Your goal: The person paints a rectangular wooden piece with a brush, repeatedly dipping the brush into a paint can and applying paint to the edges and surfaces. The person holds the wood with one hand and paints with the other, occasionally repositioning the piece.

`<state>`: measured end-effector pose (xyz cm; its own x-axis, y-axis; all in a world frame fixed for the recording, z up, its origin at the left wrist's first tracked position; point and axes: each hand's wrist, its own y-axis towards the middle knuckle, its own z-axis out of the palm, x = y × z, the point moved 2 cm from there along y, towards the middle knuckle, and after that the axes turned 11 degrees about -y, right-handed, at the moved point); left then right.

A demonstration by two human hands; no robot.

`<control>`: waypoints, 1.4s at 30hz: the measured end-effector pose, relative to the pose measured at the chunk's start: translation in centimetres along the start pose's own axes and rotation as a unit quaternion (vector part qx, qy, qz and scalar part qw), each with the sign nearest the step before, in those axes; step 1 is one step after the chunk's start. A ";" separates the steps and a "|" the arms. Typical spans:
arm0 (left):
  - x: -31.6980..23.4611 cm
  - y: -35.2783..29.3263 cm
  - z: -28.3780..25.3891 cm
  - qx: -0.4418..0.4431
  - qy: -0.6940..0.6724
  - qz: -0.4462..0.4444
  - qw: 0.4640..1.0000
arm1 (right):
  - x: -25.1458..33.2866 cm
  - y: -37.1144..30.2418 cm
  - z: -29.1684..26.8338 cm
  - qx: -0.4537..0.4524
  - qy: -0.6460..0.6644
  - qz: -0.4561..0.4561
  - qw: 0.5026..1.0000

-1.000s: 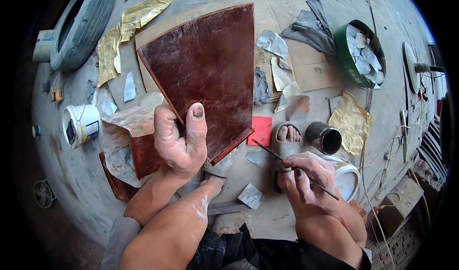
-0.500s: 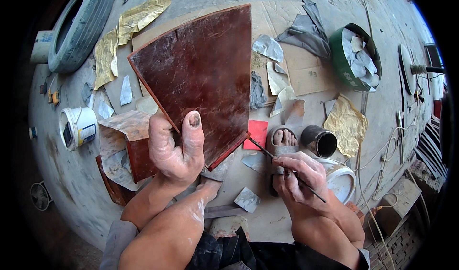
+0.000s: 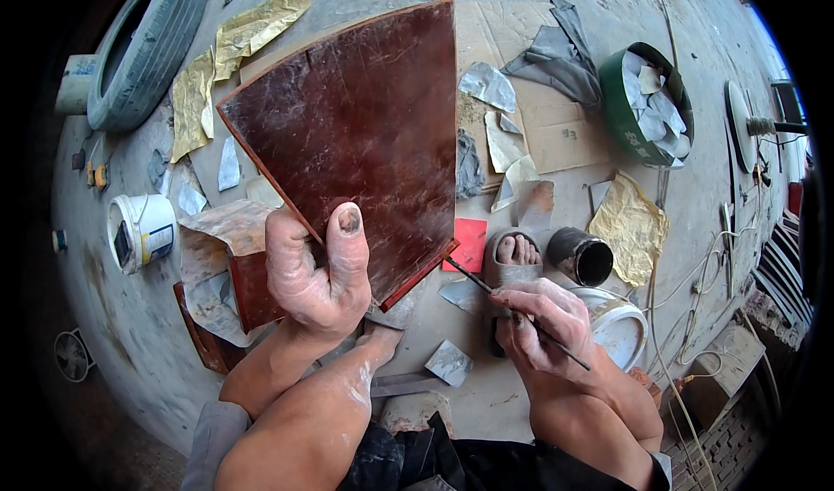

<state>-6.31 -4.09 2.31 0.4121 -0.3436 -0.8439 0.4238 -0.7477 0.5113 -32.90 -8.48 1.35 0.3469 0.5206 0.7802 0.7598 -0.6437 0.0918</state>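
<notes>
A dark reddish-brown wooden panel [image 3: 365, 126], wide at the far end and narrow near me, is held up tilted by my left hand [image 3: 317, 269]. That hand grips its left edge, thumb on the face, fingers partly hidden behind. Pinched in my right hand [image 3: 547, 321] is a thin paintbrush [image 3: 469, 275]. The brush tip touches the panel's near right corner, beside the raised strip [image 3: 417, 275] along its near edge. Right of my foot, a dark-stained can [image 3: 580, 256] lies tipped towards me, close to a white lidded bucket [image 3: 615, 328].
Sandpaper scraps surround a cardboard sheet [image 3: 565, 130]. A green tub [image 3: 618, 100] of scraps stands far right, a tyre [image 3: 155, 52] far left. A white bucket [image 3: 143, 230] and reddish-brown wooden pieces [image 3: 252, 287] lie left. Cables [image 3: 691, 295] trail on the right; a red square [image 3: 469, 241] lies near my foot.
The panel has tilted slightly, its far left corner shifting left and its far edge rising a little. My right hand and the brush have moved slightly left, staying at the same corner.
</notes>
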 end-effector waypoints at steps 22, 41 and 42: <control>0.0 0.2 0.2 -0.002 0.011 -0.001 1.000 | 0.5 0.5 0.5 -0.014 0.018 -0.050 0.999; 0.1 -0.1 0.5 -0.010 -0.025 -0.043 0.999 | 1.6 1.2 1.0 0.015 0.026 -0.089 0.996; 0.1 0.0 0.6 -0.011 -0.026 -0.036 0.999 | 1.7 1.2 1.0 0.020 0.025 -0.090 0.995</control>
<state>-6.73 -4.42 2.15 0.3380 -0.3179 -0.8858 0.4690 -0.7591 0.4514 -30.90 -7.85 2.16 0.1755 0.5962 0.7835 0.8288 -0.5190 0.2093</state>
